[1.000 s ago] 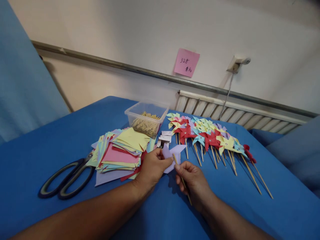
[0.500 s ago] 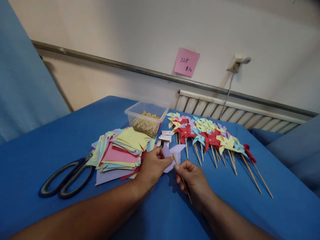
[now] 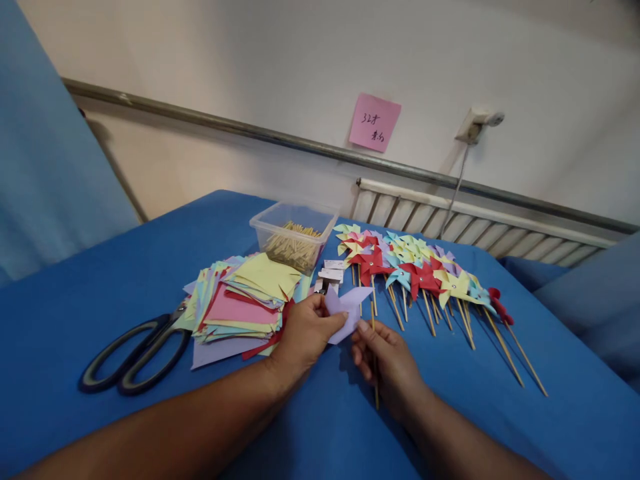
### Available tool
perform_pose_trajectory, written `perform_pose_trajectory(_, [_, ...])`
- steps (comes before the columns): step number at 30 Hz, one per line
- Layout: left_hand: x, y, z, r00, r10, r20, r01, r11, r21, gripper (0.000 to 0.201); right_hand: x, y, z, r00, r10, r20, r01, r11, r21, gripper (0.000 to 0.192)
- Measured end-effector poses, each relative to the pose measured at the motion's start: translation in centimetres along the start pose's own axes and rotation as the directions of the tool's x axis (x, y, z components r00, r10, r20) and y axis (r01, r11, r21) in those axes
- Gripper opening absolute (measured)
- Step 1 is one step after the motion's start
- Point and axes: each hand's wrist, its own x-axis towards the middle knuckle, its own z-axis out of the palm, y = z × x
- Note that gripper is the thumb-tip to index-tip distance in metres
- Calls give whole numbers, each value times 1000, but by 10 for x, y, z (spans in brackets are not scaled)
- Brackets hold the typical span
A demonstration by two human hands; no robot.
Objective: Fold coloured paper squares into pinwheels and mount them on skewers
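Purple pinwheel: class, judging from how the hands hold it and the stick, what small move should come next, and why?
Probably bring the stick up behind the purple pinwheel's centre. The left hand pinches the folded paper; the right hand grips the stick just below it, its tip near the paper's edge, seemingly not yet fixed like the finished pinwheels beyond.

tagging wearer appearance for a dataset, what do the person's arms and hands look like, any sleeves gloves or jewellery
Both forearms are bare as far as the picture shows: no sleeves reach into view. The left hand and right hand wear no gloves, and no rings, watch or bracelets show on the visible sides of the fingers and wrists. No markings or bandages can be seen. The fingernails look short and unpainted.
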Motion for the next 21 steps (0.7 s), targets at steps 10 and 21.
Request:
perform_pose_trajectory(10, [-1, 3, 1, 1000, -29, -10, 29, 999, -46, 30, -3, 0, 3, 998, -17, -67, 21, 998, 61, 33])
perform_pose_trajectory(21, [1, -1, 1, 1000, -3, 4, 4, 1000, -18, 31, -2, 4, 6, 999, -15, 47, 10, 995, 104, 36])
